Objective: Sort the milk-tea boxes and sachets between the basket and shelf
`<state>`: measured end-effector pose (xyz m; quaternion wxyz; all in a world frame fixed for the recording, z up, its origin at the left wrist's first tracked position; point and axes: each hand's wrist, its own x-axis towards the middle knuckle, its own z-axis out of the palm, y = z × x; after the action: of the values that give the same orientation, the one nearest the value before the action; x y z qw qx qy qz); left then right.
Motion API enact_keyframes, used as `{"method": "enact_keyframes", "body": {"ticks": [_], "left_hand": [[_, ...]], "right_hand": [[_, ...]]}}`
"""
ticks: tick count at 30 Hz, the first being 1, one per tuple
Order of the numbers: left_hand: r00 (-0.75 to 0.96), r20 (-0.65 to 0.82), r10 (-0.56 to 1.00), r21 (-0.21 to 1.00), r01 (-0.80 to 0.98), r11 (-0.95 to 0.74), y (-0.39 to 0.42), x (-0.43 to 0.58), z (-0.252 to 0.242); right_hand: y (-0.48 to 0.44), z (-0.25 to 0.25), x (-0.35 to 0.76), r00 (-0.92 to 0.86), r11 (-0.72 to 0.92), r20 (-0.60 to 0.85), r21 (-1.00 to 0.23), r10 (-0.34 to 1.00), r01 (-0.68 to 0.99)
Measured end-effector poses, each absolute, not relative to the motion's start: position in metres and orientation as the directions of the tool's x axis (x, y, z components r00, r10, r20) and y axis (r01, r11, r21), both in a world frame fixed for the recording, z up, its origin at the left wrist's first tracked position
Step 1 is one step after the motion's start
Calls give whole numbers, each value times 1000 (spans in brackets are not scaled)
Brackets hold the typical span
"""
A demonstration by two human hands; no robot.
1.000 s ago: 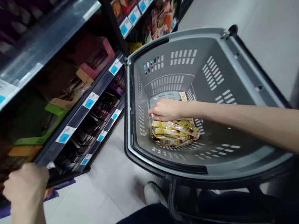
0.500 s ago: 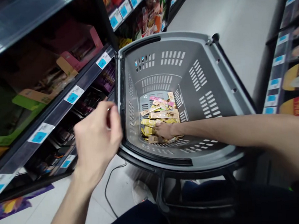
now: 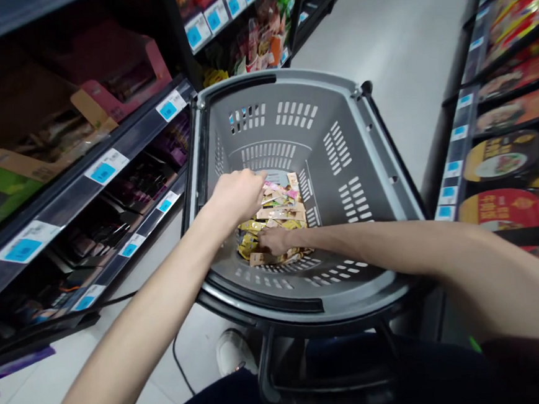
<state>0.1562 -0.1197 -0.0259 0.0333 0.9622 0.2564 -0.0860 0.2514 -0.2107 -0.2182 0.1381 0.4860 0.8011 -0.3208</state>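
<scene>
Fingers of the right hand are pressed down among yellow packets, which lie in a loose pile at the bottom of a grey basket. These fingers look a little bent and they touch the packets, but I cannot tell whether they grip one. Just behind the yellow ones, on the far side, lie beige packets, and past these a pink packet. Left hand is over the inside of the basket, to the left of the pile, with its back turned up; its fingertips are hidden, so I cannot tell if they are closed on something.

The basket has walls with many slots, and a black handle is at its near side. Left of the basket is a dark shelf which carries blue and white price labels and open cartons. To the right, another shelf shows packages with a red label. Below, on the pale floor, are a white shoe and a thin black cable.
</scene>
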Motion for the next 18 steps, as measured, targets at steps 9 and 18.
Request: {"method": "enact_keyframes", "body": {"ticks": [9, 18], "left_hand": [[858, -90, 505, 258, 510, -821, -109, 151, -27], [643, 225, 733, 613, 492, -619, -73, 153, -42]], "right_hand": [[-171, -178, 252, -488, 258, -453, -480, 746, 839], [-117, -86, 313, -93, 173, 166, -572, 982, 802]]}}
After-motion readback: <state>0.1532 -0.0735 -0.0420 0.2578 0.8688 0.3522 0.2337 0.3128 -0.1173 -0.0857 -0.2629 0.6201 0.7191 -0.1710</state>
